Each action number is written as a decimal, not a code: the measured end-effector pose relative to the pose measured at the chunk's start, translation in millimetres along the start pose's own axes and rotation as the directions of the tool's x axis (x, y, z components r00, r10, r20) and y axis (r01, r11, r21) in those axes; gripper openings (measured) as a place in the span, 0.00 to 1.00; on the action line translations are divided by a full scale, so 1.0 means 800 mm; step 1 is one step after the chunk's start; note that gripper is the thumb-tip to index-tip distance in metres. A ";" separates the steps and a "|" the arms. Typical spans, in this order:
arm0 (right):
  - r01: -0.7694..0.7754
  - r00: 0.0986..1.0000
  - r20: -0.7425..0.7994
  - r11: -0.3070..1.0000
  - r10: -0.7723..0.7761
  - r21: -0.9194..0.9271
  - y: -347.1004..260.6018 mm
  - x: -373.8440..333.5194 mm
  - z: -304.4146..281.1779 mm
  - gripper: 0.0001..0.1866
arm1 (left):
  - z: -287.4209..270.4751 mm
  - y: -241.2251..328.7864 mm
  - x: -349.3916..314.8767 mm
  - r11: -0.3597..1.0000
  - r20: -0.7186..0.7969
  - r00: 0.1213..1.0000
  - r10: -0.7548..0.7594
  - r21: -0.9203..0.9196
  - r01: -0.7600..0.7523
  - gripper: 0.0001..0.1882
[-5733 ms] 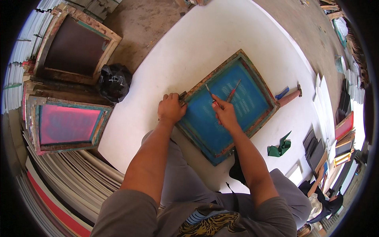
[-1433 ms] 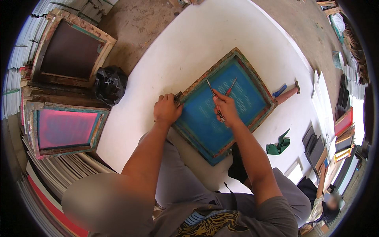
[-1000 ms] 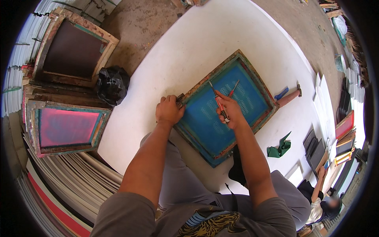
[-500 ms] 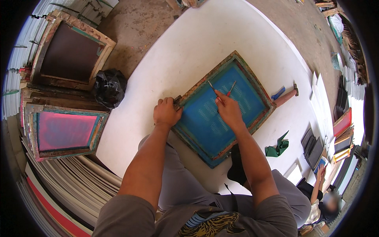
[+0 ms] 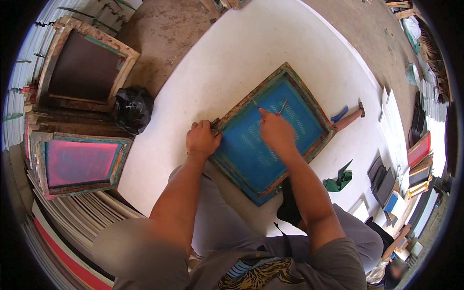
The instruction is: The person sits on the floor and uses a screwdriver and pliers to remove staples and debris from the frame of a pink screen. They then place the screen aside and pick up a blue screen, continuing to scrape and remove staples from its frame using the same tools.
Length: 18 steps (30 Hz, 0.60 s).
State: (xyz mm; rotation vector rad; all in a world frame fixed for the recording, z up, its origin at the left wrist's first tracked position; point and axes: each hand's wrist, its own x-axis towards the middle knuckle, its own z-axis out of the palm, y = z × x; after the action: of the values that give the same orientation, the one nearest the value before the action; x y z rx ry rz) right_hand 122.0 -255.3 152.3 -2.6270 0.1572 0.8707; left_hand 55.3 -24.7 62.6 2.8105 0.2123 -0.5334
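A screen-printing frame (image 5: 316,147) with blue mesh and a worn, paint-stained wooden rim lies tilted on the white tabletop. My left hand (image 5: 203,139) is closed at its left corner, fingers curled over the edge beside a small dark block (image 5: 215,123). Above the mesh, my right hand (image 5: 278,131) grips a red-handled tool (image 5: 283,105) with two thin, spread metal prongs. The hand covers most of it, so its exact kind is unclear. Pale rows of marks run across the mesh beneath.
Right of the frame lie a hammer (image 5: 352,118), a blue-handled item (image 5: 340,114) and a green cloth (image 5: 339,180). More printing frames (image 5: 126,65) and a black plastic bag (image 5: 134,110) stand at the left. A co-worker (image 5: 386,274) is at the lower right.
My right hand has turned and shifted slightly up-left, covering more of the red-handled tool. My left hand stays at the frame's corner. The co-worker's arm has moved lower.
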 end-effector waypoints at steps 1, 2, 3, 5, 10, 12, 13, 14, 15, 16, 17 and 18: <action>-0.016 1.000 0.020 0.999 0.017 -0.046 -0.008 0.001 0.004 0.23 | 0.000 -0.001 0.000 1.000 -0.010 1.000 0.011 -0.008 -0.011 0.24; -0.032 0.998 0.043 0.995 0.037 -0.094 -0.009 0.003 0.006 0.24 | 0.002 -0.003 -0.001 1.000 -0.016 1.000 0.019 -0.017 -0.019 0.23; -0.003 1.000 0.019 1.000 0.002 0.010 0.001 0.007 0.013 0.24 | 0.002 -0.004 -0.003 0.999 -0.023 0.999 0.032 -0.027 -0.032 0.23; 0.074 0.997 -0.048 0.975 -0.065 0.210 0.022 0.016 0.026 0.24 | 0.000 -0.003 -0.002 0.999 -0.030 0.999 0.031 -0.042 -0.032 0.23; 0.126 0.992 -0.060 0.959 -0.115 0.255 0.044 0.013 0.035 0.23 | -0.001 -0.004 -0.001 0.998 -0.009 1.000 0.028 -0.053 -0.028 0.23; 0.065 0.997 0.006 0.909 -0.074 0.411 0.046 0.013 0.036 0.23 | 0.002 -0.005 -0.003 0.997 -0.049 0.998 0.047 -0.059 -0.050 0.23; -0.021 0.994 0.106 0.865 -0.037 0.501 0.050 0.017 0.031 0.23 | 0.003 -0.006 -0.003 0.998 -0.040 0.999 0.036 -0.057 -0.038 0.23; -0.113 0.979 0.203 0.808 -0.008 0.579 0.051 0.018 0.025 0.23 | 0.004 -0.006 -0.002 0.998 -0.033 0.999 0.030 -0.055 -0.032 0.23; 0.003 0.996 0.079 0.873 -0.048 0.488 0.059 0.021 0.034 0.24 | 0.002 -0.004 -0.001 0.998 -0.028 0.999 0.027 -0.052 -0.029 0.23; 0.109 0.994 -0.042 0.920 -0.101 0.377 0.070 0.027 0.051 0.24 | 0.001 -0.002 0.000 0.998 -0.022 0.999 0.027 -0.049 -0.028 0.23; 0.203 0.974 -0.148 0.947 -0.171 0.248 0.066 0.027 0.055 0.24 | 0.001 -0.003 0.000 0.999 -0.014 1.000 0.019 -0.047 -0.019 0.23; 0.146 0.989 -0.087 0.911 -0.122 0.385 0.066 0.027 0.055 0.24 | 0.001 -0.004 0.000 0.999 -0.006 1.000 0.011 -0.044 -0.011 0.23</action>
State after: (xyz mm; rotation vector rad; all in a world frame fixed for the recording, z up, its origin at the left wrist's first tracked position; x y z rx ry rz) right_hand 103.3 -287.1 90.5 -2.2597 0.1473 0.6361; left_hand 54.3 -22.1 61.6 2.7691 0.2075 -0.5113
